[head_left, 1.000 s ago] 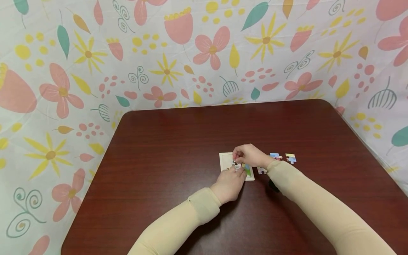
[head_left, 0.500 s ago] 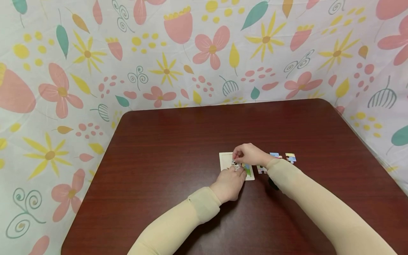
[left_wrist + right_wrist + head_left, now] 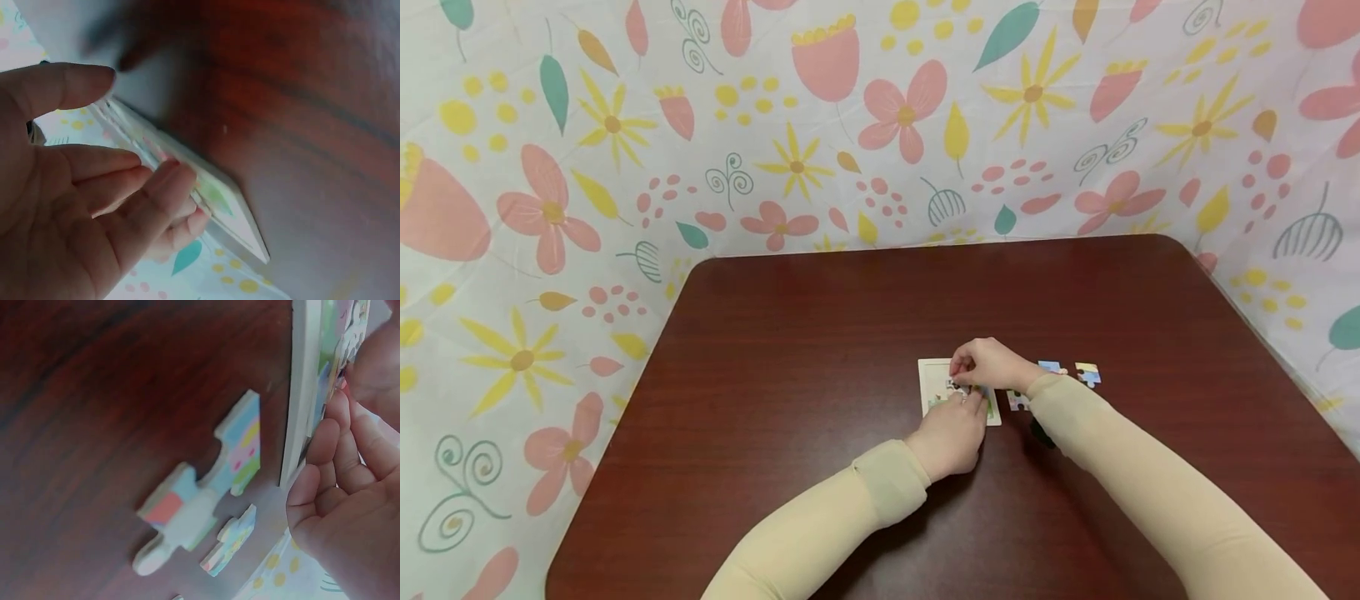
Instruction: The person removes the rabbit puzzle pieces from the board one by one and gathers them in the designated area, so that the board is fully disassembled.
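While pressing the left hand [image 3: 950,435] onto the near side of the puzzle tray [image 3: 934,382], with fingers loosely extended and apparently gripping nothing, works just beyond with the right hand [image 3: 992,364], with fingers and thumb bent into a close pinch at a small puzzle piece [image 3: 957,386] over the middle of the tray. Seems, by this, to be at the step of seating that piece. Probably calls next for lining up tabs, pushing flat and letting go, then reaching for the loose pieces [image 3: 1087,374], just right of the tray on the table [image 3: 805,350]. Ends, farthest back, at the flowered cloth [image 3: 700,167]. Compared with half a second earlier, shows the left hand shifted slightly rightward, uncovering green at the tray's near-left corner; shows hardly any change in the right-hand pinch
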Demonstrator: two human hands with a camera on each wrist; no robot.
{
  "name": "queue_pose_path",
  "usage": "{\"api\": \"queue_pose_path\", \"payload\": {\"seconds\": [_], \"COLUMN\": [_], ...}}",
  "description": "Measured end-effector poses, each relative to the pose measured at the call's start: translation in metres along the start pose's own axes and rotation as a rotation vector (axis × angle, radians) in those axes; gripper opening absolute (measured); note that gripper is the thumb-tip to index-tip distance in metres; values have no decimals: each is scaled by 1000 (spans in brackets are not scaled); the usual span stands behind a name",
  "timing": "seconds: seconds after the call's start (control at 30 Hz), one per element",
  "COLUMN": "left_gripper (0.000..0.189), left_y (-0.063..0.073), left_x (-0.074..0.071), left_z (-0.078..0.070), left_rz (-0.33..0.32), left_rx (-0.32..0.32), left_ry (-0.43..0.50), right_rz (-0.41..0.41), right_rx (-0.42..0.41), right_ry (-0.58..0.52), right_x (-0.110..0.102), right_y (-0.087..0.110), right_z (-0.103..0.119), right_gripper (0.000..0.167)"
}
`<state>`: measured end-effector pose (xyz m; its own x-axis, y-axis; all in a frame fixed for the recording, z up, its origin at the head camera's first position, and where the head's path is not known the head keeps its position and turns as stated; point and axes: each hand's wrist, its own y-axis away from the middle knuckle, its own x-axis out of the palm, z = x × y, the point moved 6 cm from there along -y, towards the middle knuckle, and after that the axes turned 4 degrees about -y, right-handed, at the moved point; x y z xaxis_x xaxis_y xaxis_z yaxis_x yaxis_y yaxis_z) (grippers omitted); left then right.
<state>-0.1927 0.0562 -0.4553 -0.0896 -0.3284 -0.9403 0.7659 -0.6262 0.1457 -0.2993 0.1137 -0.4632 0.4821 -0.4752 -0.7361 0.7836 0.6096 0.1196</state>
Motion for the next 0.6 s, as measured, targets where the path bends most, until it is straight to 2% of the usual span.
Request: {"api": "queue_pose_path", "payload": {"seconds": [0.23, 0.33, 0.6], "left_gripper": [42, 41, 50], "left_y": [-2, -1, -2], "left_x": [1, 0, 4], "left_z": [-7, -9, -10], "left_rz": [-10, -9, 6], "left_rx": [-65, -91, -65], "left_ry": [-99, -106, -131], "right_rz": [6, -2, -14], "right_rx": [4, 3, -2], "right_ry": [-9, -8, -25], "right_x": [0, 0, 1], "right_y": [-3, -3, 1], "right_z": [-1, -2, -2], "right_gripper": [7, 4, 4]}}
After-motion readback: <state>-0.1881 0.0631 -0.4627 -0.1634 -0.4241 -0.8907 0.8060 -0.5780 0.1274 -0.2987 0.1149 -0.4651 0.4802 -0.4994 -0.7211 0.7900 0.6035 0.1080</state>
